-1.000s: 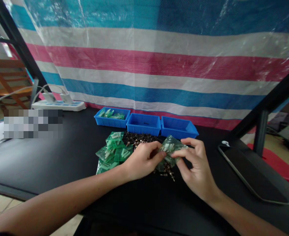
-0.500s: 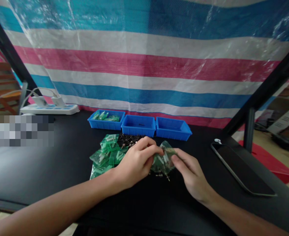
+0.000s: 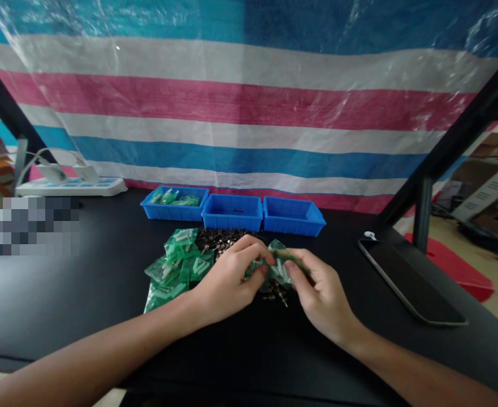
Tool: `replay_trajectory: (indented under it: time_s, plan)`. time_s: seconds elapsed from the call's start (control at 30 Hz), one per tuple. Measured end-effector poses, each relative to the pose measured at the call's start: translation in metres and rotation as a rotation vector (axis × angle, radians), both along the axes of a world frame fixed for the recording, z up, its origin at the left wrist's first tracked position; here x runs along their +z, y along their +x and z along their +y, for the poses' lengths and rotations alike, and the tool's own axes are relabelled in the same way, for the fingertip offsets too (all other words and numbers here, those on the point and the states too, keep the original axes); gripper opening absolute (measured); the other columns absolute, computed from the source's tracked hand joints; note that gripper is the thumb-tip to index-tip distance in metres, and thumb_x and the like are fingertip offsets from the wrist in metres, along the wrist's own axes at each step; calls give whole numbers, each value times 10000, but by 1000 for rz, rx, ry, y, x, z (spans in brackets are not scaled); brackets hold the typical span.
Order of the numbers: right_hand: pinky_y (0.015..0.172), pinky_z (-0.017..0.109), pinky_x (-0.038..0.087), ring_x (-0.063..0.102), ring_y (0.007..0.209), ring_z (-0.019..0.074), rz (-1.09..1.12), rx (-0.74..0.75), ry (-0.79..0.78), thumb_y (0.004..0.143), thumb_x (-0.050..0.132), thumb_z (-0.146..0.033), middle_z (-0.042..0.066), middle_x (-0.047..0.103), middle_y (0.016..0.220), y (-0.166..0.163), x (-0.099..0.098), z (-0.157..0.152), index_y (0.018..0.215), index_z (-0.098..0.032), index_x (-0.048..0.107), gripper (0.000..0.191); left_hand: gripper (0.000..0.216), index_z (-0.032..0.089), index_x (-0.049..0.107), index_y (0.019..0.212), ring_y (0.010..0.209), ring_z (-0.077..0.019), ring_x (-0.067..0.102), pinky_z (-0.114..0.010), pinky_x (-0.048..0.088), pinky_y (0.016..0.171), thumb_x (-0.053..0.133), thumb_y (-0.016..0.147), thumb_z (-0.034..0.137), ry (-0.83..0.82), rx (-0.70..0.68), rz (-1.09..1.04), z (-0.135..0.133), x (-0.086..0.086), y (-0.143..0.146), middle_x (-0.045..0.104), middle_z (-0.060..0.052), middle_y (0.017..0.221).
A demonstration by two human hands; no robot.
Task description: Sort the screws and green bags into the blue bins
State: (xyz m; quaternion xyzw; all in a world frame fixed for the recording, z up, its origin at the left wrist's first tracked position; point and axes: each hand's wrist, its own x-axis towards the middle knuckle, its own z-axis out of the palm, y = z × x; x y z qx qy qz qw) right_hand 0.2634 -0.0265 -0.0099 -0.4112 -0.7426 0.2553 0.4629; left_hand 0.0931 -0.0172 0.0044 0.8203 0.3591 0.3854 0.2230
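Observation:
My left hand (image 3: 227, 280) and my right hand (image 3: 323, 297) meet over the middle of the black table (image 3: 83, 282). Both pinch one small green plastic bag (image 3: 276, 265) with pale parts inside, held just above the table. Left of my left hand lies a heap of like green bags (image 3: 176, 263). Behind and under the held bag is a scatter of small metal parts (image 3: 221, 237).
Three blue trays stand in a row at the back: the left tray (image 3: 174, 204) holds a few green bags, the middle tray (image 3: 232, 212) and right tray (image 3: 293, 216) look bare. A phone (image 3: 410, 280) lies at the right. A power strip (image 3: 68, 185) sits back left before a striped tarp.
Both hands have drawn closer together and lowered toward the table with the bag, which now looks more crumpled between the fingers. The view has shifted slightly right.

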Motion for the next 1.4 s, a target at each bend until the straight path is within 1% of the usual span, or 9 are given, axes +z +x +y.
replay_trajectory:
  time_s: [0.23, 0.4, 0.5, 0.7, 0.87, 0.97, 1.13, 1.3, 1.4]
  plan:
    - [579, 231, 458, 560, 644, 125, -66, 39, 89, 810, 512, -172, 9, 563, 738, -1, 0, -2, 901, -174, 566, 106, 230, 187, 416, 908, 689, -102, 507, -205, 416, 614, 460, 751, 24, 35, 154, -83, 0, -7, -1, 522, 13, 789]
    - [583, 236, 462, 540, 671, 126, -112, 95, 157, 789, 522, -121, 17, 537, 756, -1, 2, 0, 855, -172, 555, 90, 239, 197, 423, 958, 777, -122, 514, -225, 417, 681, 433, 786, 32, 98, 15, 15, -5, -6, -2, 540, -9, 853]
    - [587, 238, 471, 543, 690, 133, -128, 76, 186, 789, 515, -105, 22, 535, 759, -1, 2, 0, 837, -180, 554, 97, 233, 201, 440, 972, 800, -134, 513, -239, 421, 697, 404, 805, 43, 51, -33, 0, -8, -6, 0, 543, -24, 878]
    - [562, 240, 489, 558, 705, 144, -118, -4, 289, 767, 522, -70, 37, 542, 792, 2, 4, 1, 886, -198, 563, 180, 125, 181, 443, 928, 683, -110, 479, -229, 400, 607, 463, 809, 151, -339, 65, -236, -5, -1, 5, 512, -9, 813]
    - [655, 312, 515, 567, 779, 176, -109, 7, 398, 723, 541, -26, 37, 578, 806, -1, 10, 7, 898, -221, 562, 263, 254, 158, 458, 943, 592, -101, 469, -232, 392, 570, 499, 808, 369, -837, -93, -539, 2, 7, 3, 472, 28, 667]
    - [730, 372, 505, 547, 874, 204, -173, -10, 423, 724, 532, -31, 45, 570, 855, -5, 9, 7, 839, -226, 586, 232, 343, 129, 515, 926, 664, -115, 497, -250, 398, 651, 508, 782, 440, -969, -186, -724, 5, 10, 1, 520, -12, 733]
    - [757, 460, 488, 471, 1027, 269, -231, -184, 421, 745, 514, -84, 84, 409, 1135, -12, 2, 6, 779, -234, 642, 200, 277, 151, 466, 995, 646, -95, 450, -209, 351, 588, 568, 774, 283, -825, -116, -703, 7, 0, 0, 491, 13, 726]
    - [718, 442, 504, 479, 972, 256, -313, -262, 427, 770, 496, -127, 97, 400, 1130, -15, -3, 12, 822, -219, 660, 195, 409, 180, 395, 1169, 698, -113, 501, -212, 384, 593, 508, 779, 131, -655, 47, -578, 14, -8, -5, 534, -4, 793]
    - [707, 443, 494, 480, 949, 260, -338, -297, 407, 770, 531, -174, 110, 408, 1135, -16, -4, 16, 857, -203, 642, 144, 285, 170, 523, 1017, 722, -128, 526, -234, 414, 635, 478, 754, 72, -547, 125, -452, 19, -1, -14, 577, -14, 804]
